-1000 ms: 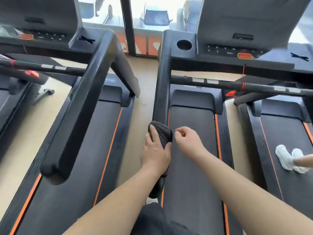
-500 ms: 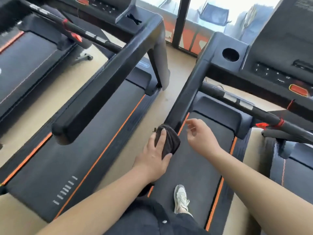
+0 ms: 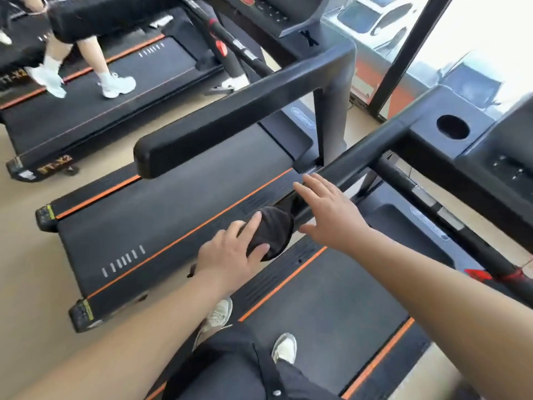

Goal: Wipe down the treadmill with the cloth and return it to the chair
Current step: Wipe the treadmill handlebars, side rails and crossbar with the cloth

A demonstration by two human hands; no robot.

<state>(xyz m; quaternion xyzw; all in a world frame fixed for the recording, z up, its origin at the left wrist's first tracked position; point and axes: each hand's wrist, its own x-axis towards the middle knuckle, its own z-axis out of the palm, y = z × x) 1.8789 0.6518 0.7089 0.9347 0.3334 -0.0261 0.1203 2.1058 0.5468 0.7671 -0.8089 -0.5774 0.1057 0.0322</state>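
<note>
Cloth (image 3: 272, 232) bunched over handrail (image 3: 346, 171) end, left hand (image 3: 230, 256) gripping it, right hand (image 3: 328, 215) open just beside

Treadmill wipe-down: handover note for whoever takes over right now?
Left hand: gripping the dark cloth, wrapped over the end of the treadmill's left handrail.
Right hand: open, empty, fingers spread beside the rail just above the cloth.
Done: wiping is under way at the rail end; how far it has got cannot be told.
Left: rest of the treadmill, then cloth back on the chair, which is not in view.
</note>
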